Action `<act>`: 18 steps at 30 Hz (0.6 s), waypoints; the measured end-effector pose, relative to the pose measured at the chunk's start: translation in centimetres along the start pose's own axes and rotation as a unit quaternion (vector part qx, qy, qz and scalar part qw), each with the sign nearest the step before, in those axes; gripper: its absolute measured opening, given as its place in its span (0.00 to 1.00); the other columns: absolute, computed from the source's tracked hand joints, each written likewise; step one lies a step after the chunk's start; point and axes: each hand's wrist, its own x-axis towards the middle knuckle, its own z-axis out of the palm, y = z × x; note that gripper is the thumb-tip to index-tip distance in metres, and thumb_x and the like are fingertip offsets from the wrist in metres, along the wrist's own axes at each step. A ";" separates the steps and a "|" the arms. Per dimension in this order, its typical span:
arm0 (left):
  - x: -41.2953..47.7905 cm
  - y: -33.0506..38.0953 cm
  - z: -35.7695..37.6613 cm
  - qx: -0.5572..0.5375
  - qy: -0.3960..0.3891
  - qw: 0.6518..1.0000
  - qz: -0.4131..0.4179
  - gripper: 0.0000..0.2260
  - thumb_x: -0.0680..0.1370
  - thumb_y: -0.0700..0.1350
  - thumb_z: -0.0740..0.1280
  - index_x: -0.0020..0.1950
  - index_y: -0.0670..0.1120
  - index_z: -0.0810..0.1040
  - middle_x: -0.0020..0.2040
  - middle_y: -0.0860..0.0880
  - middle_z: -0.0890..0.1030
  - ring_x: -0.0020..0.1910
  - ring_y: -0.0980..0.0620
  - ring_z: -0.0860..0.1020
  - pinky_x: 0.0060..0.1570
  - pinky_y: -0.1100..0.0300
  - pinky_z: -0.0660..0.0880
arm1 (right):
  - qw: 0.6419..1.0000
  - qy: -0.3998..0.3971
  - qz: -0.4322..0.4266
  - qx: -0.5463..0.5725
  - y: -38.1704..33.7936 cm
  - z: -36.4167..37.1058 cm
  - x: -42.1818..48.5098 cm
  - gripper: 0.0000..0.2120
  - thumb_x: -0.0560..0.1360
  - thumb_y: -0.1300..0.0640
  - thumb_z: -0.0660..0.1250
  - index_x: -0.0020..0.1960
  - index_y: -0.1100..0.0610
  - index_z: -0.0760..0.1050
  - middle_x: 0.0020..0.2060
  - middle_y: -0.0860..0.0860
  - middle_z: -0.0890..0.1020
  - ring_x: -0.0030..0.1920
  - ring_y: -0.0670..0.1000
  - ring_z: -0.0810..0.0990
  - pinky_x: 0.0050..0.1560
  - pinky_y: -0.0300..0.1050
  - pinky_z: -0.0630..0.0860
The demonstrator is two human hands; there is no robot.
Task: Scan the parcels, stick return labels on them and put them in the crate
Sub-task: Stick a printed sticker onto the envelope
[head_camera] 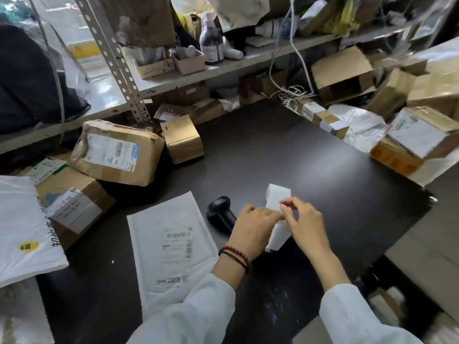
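L hand (255, 224) gripped the lower part of a white label strip (277, 194); R hand (304, 220) pinched its upper edge w/ thumb & fingertips, prob. to peel one label free. Padded mailer (171, 244) lay flat, barcode up, just left of L hand, handy for sticking. Scanner (219, 209) lay on the surface (298, 150) btwn mailer & L hand. Crate not in view.

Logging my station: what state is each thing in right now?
label strip: held by left hand, pinched by right hand.
scanner: lying on table, unheld.
padded mailer: flat, label face up.
back carton: open, on its side.
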 end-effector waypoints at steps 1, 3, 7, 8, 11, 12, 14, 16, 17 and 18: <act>0.4 0.0 0.4 0.002 0.001 1.000 -0.002 0.18 0.71 0.37 0.68 0.58 0.52 0.76 0.58 0.54 0.81 0.58 0.51 0.77 0.55 0.57 0.64 | 1.000 -0.027 0.014 -0.004 0.7 0.0 -0.1 0.11 0.79 0.50 0.63 0.58 0.51 0.78 0.52 0.56 0.80 0.52 0.56 0.77 0.52 0.48 0.74; 0.5 -0.3 1.0 -0.003 0.000 1.000 -0.025 0.16 0.73 0.38 0.65 0.59 0.51 0.75 0.58 0.53 0.80 0.59 0.51 0.76 0.54 0.58 0.61 | 0.995 -0.087 0.038 -0.021 1.7 0.3 -0.3 0.15 0.79 0.46 0.62 0.63 0.48 0.75 0.55 0.55 0.79 0.56 0.56 0.76 0.55 0.49 0.73; 0.0 -1.0 1.8 -0.025 -0.025 0.997 -0.067 0.15 0.75 0.42 0.61 0.62 0.50 0.69 0.57 0.54 0.78 0.56 0.52 0.75 0.50 0.60 0.57 | 0.990 -0.127 0.020 -0.057 2.6 0.7 -0.9 0.19 0.77 0.44 0.63 0.67 0.44 0.71 0.58 0.48 0.77 0.61 0.51 0.73 0.58 0.46 0.68; 0.0 -1.2 1.9 -0.034 -0.027 0.996 -0.074 0.15 0.75 0.43 0.62 0.61 0.51 0.68 0.56 0.55 0.78 0.56 0.52 0.75 0.49 0.60 0.56 | 0.990 -0.131 0.011 -0.059 2.7 0.7 -0.8 0.19 0.76 0.45 0.65 0.67 0.43 0.70 0.59 0.45 0.76 0.63 0.50 0.72 0.60 0.46 0.67; 0.4 -1.1 1.8 -0.050 -0.027 0.995 -0.081 0.16 0.74 0.47 0.64 0.61 0.52 0.68 0.56 0.56 0.77 0.58 0.54 0.73 0.51 0.59 0.58 | 0.983 -0.156 -0.008 -0.096 2.9 0.5 -0.5 0.21 0.74 0.50 0.66 0.67 0.41 0.69 0.67 0.40 0.71 0.70 0.47 0.64 0.69 0.47 0.59; 0.5 -1.1 1.9 -0.047 -0.026 0.995 -0.081 0.17 0.74 0.48 0.65 0.62 0.52 0.68 0.56 0.56 0.77 0.59 0.55 0.72 0.53 0.59 0.59 | 0.980 -0.163 -0.006 -0.113 2.9 0.4 -0.5 0.21 0.76 0.51 0.64 0.68 0.41 0.68 0.70 0.40 0.67 0.72 0.46 0.61 0.72 0.47 0.54; 0.7 -1.2 2.2 -0.041 -0.029 0.995 -0.083 0.16 0.74 0.50 0.65 0.61 0.52 0.68 0.57 0.56 0.77 0.60 0.55 0.71 0.54 0.60 0.59 | 0.977 -0.167 -0.006 -0.130 3.1 0.4 -0.4 0.18 0.79 0.51 0.60 0.68 0.43 0.69 0.73 0.40 0.63 0.73 0.47 0.57 0.74 0.47 0.49; 0.7 -1.3 2.5 -0.020 -0.029 0.996 -0.083 0.16 0.75 0.58 0.62 0.58 0.52 0.69 0.54 0.56 0.79 0.57 0.53 0.73 0.52 0.58 0.61 | 0.979 -0.160 -0.013 -0.127 3.3 0.4 -0.6 0.18 0.81 0.54 0.58 0.69 0.43 0.69 0.72 0.40 0.63 0.73 0.47 0.57 0.75 0.48 0.48; 0.7 -1.3 2.7 0.003 -0.032 0.996 -0.080 0.18 0.74 0.63 0.57 0.57 0.52 0.70 0.53 0.55 0.80 0.54 0.53 0.74 0.50 0.58 0.61 | 0.983 -0.150 -0.018 -0.107 3.4 0.5 -0.7 0.19 0.80 0.57 0.59 0.69 0.43 0.68 0.71 0.40 0.65 0.72 0.46 0.59 0.75 0.48 0.48; 0.6 -1.2 2.8 0.022 -0.037 0.996 -0.078 0.23 0.73 0.66 0.52 0.55 0.52 0.71 0.51 0.54 0.81 0.51 0.52 0.76 0.48 0.57 0.62 | 0.988 -0.136 -0.022 -0.075 3.5 0.6 -0.9 0.21 0.79 0.60 0.60 0.68 0.43 0.69 0.68 0.39 0.68 0.71 0.45 0.61 0.75 0.49 0.50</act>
